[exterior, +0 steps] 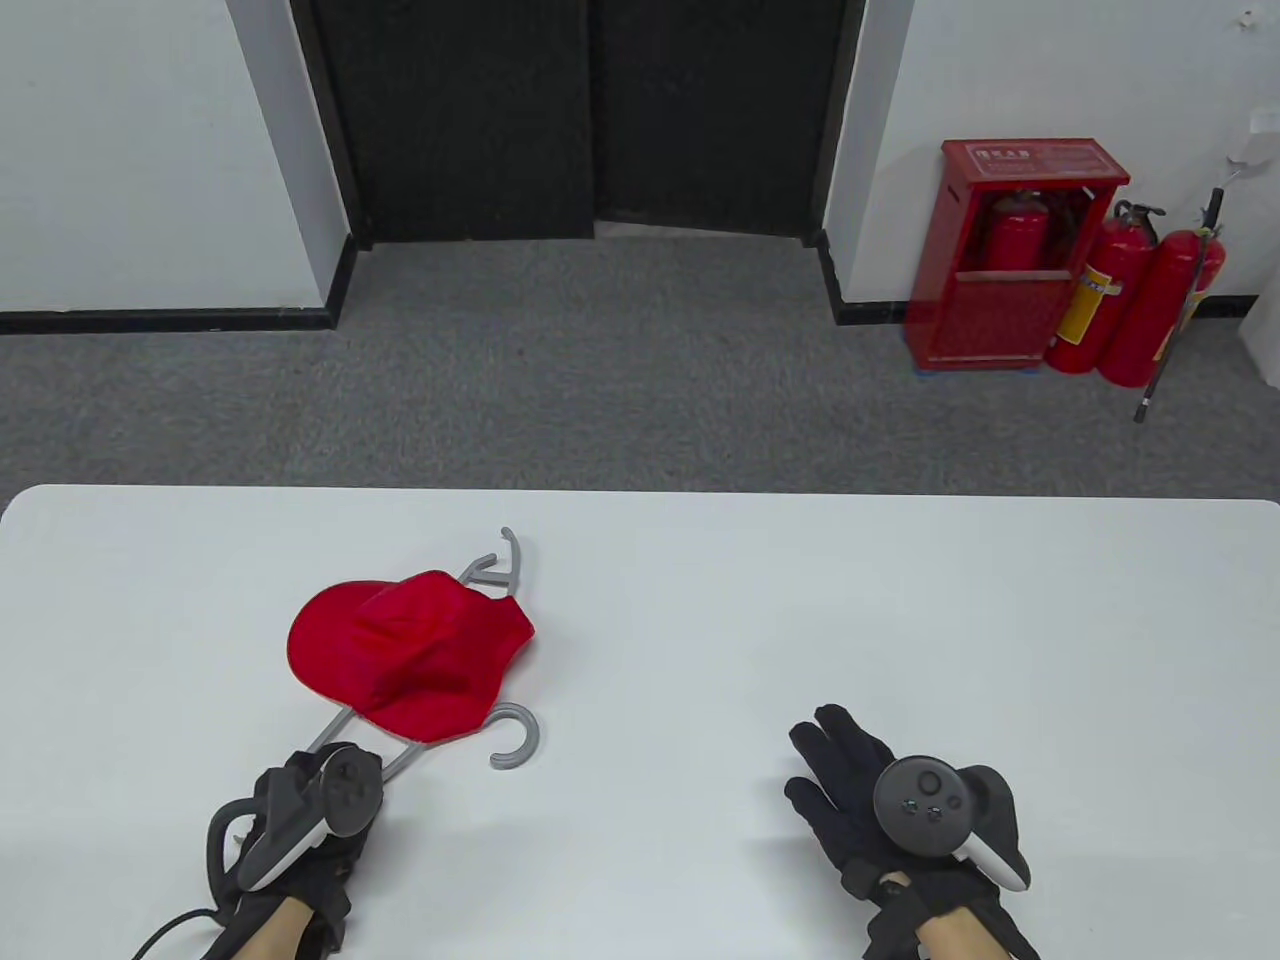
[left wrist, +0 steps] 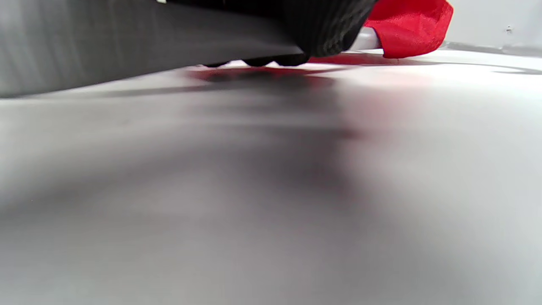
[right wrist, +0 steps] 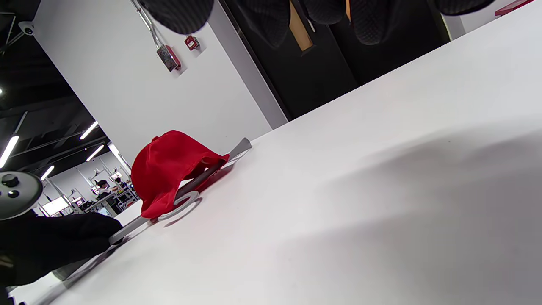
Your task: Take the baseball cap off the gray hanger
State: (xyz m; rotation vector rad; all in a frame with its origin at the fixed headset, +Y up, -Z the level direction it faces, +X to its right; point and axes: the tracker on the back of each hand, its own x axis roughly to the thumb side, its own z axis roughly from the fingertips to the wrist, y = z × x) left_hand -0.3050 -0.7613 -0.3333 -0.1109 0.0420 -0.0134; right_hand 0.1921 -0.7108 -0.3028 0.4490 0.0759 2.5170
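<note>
Lower left: we see the left hand (exterior: 300,800) apparently pinning the gray plastic hanger (exterior: 510,745); the right hand (exterior: 880,800), fingers spread and empty, should lift the red fabric baseball cap (exterior: 410,645) clear.

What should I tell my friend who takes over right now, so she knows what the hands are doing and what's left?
Left hand: rests on the near end of the gray hanger, pinning it to the white table.
Right hand: fingers spread, holding nothing, apart from the cap.
Red baseball cap: draped over the hanger's middle.
Done: hanger steadied.
Left: take the cap with the right hand and pull it off the hanger.
</note>
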